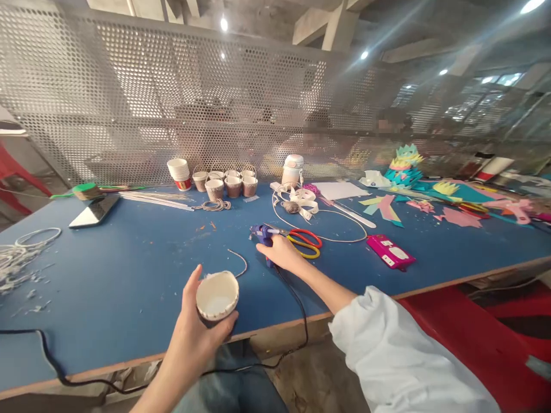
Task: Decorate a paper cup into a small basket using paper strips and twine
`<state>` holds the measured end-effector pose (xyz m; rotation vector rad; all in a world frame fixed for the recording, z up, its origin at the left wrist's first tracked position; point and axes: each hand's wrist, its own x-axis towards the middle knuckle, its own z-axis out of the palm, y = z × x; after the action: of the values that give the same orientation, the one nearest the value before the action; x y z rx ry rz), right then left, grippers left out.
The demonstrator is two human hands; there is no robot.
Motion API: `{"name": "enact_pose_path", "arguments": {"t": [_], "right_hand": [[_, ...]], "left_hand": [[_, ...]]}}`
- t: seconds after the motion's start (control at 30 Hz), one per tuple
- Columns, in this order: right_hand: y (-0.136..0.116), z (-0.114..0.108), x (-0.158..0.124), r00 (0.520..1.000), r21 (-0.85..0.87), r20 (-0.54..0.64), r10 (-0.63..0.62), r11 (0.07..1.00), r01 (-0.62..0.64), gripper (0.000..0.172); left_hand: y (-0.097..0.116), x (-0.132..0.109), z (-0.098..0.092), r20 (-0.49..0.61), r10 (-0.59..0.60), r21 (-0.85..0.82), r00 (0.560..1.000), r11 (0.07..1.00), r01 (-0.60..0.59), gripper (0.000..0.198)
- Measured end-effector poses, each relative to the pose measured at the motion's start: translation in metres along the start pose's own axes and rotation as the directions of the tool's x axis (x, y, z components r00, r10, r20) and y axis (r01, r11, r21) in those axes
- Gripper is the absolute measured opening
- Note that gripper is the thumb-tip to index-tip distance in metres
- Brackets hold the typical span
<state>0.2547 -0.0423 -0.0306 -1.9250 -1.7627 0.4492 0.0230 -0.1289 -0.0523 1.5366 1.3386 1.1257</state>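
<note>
My left hand [202, 324] is closed around a small paper cup [217, 295] above the table's front edge, its open mouth tilted toward me. A thin cord [241, 261] trails from the cup's far side across the table. Farther right, my right hand [278, 251] is wrapped round a blue glue gun [262, 234], whose nozzle points left. From its grip a black cable [297, 295] runs down over the edge. Scissors [307, 242] with red and yellow handles lie just behind my right hand.
Several cord-wrapped cups [233, 184] with handles stand at the back, beside stacked paper cups [178, 172]. A white bottle [293, 169], a magenta power strip [391, 251] and coloured paper scraps [460, 217] are to the right. A tablet [93, 212] lies left. Perforated metal [172, 86] closes off the back.
</note>
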Motion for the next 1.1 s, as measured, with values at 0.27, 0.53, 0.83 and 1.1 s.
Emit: {"name": "enact_pose_path", "arguments": {"t": [0.27, 0.53, 0.83, 1.1], "right_hand": [[-0.004, 0.012, 0.055, 0.998, -0.085, -0.064, -0.028, 0.996, 0.023, 0.026], [0.005, -0.007, 0.033, 0.981, -0.097, -0.134, -0.138, 0.987, 0.125, 0.030], [-0.008, -0.009, 0.008, 0.883, 0.174, -0.245, -0.401, 0.877, 0.447, 0.010], [-0.015, -0.006, 0.004, 0.954, 0.618, -0.152, -0.259, 0.729, 0.296, 0.024]], "left_hand": [[0.037, 0.083, -0.033, -0.041, 0.224, 0.100, 0.974, 0.971, -0.219, 0.099], [0.026, 0.144, 0.002, 0.099, 0.192, -0.064, 0.976, 0.980, -0.187, 0.096], [0.001, 0.144, 0.016, 0.185, 0.171, -0.128, 0.968, 0.981, -0.149, 0.082], [0.014, 0.104, 0.016, 0.285, 0.231, -0.131, 0.930, 0.971, -0.201, 0.075]]}}
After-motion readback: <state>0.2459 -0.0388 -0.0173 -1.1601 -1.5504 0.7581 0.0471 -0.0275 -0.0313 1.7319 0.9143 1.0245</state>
